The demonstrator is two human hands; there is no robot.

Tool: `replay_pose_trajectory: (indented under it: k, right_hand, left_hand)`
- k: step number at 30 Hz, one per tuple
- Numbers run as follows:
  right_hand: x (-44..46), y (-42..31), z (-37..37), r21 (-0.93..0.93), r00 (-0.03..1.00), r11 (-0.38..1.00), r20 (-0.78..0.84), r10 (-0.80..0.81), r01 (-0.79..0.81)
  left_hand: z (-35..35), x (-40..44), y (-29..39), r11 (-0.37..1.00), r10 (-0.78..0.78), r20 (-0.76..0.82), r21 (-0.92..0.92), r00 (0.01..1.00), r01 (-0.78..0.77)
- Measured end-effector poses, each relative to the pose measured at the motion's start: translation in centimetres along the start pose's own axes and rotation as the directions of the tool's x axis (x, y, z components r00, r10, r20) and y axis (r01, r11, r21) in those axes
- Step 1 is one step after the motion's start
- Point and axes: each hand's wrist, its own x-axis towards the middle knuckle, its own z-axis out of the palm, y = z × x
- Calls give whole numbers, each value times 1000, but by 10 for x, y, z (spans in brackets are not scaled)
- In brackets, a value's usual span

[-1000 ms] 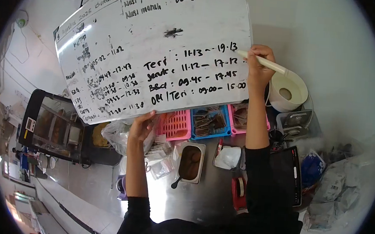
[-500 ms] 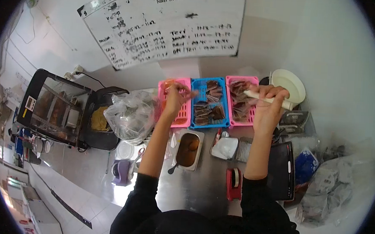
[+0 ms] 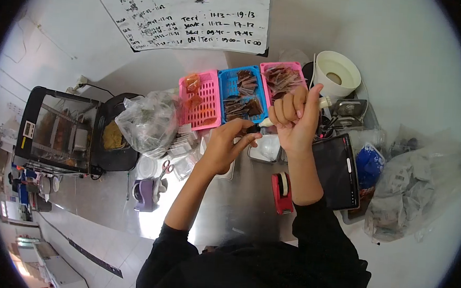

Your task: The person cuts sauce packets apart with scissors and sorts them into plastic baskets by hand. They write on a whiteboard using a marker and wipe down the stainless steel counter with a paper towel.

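My right hand (image 3: 299, 122) is wrapped round a cream-coloured marker (image 3: 325, 102), thumb pointing up. The marker's other end shows left of the fist, beside the fingertips of my left hand (image 3: 229, 146). Those fingers are bent together at a small dark piece, too small to make out. Above and behind the baskets, the whiteboard (image 3: 224, 30) with handwritten names and times is against the wall. Below my hands, a metal container is mostly hidden by my left hand.
Pink (image 3: 207, 97) and blue (image 3: 226, 85) baskets hold small packets. Around them are a plastic bag (image 3: 150, 123), a display warmer (image 3: 62, 128), a white pot (image 3: 337, 74), a red tape dispenser (image 3: 282, 193), a purple dispenser (image 3: 144, 196), scissors (image 3: 167, 166) and a black tablet (image 3: 337, 171).
The whiteboard, earlier held by my left hand, is now released against the wall. Both hands have come down and together, the marker turned towards my left fingers. The view has shifted.
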Motion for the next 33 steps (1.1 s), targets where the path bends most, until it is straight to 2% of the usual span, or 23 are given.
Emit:
replay_pose_trajectory:
  k: [1,4,6,7,10,11,14,15,16,17,18,19,21,23,24,25,28,30,32,33]
  right_hand:
    - [-4,-1,2,-16,1000,999,-3,30,-30]
    - [-18,1,0,-16,993,993,-1,120,-120]
    - [-27,2,-7,44,983,983,27,180,-181]
    - [-32,-2,-4,34,976,976,-21,218,-217]
    - [-47,1,-18,53,970,971,-60,235,-232]
    - [-55,1,-31,78,960,959,-39,277,-274]
    - [-72,1,-82,-31,960,971,-161,227,-235]
    - [-68,-8,-85,-343,974,939,-212,-82,5]
    - [-60,-21,-90,-625,911,752,-156,-382,209]
    - [-55,-39,-116,-839,848,498,-88,-522,220]
    - [-38,-56,-135,-933,846,341,-89,-526,114]
    - [-18,-62,-172,-949,847,288,-47,-530,127]
    - [16,-65,-220,-999,833,-39,15,-552,-8]
    - [34,-64,-227,-891,911,-336,-171,-376,-306]
    - [42,-59,-229,-773,910,-490,-280,-307,-403]
    - [43,-54,-236,-717,877,-505,-395,-274,-480]
    - [43,-50,-294,-677,876,-653,-481,45,-339]
    - [41,-56,-286,-507,818,-800,-575,36,-321]
    - [36,-62,-238,-391,877,-861,-466,-120,-325]
    - [34,-55,-197,-375,856,-824,-461,-232,-425]
  left_hand:
    - [0,-3,7,1000,8,13,17,1000,-8]
    - [11,-12,-1,995,41,50,-94,998,-36]
    - [19,-22,0,981,-29,132,-187,991,53]
    - [25,-26,1,967,-60,176,-233,983,101]
    - [46,-41,-3,799,-160,240,-538,958,268]
    - [55,-47,-9,787,-117,271,-561,956,255]
    - [70,-60,-9,738,-290,391,-490,874,464]
    - [71,-64,-10,773,-297,393,-436,870,461]
    - [71,-70,-14,780,-288,413,-421,864,462]
    - [69,-79,-20,784,-284,433,-408,855,467]
    - [66,-86,-28,787,-283,454,-395,845,475]
    - [62,-95,-34,766,-291,489,-396,822,507]
    - [51,-119,-46,730,-301,553,-390,777,561]
    - [35,-147,-61,732,-331,644,-285,690,618]
    - [24,-163,-67,732,-350,681,-230,643,642]
    - [13,-182,-68,719,-378,682,-209,626,663]
    - [-24,-250,-72,648,-488,652,-174,579,742]
    - [-50,-308,-76,563,-587,592,-192,552,804]
    - [-81,-373,-71,444,-688,492,-295,533,846]
    - [-99,-403,-68,384,-738,436,-355,515,852]
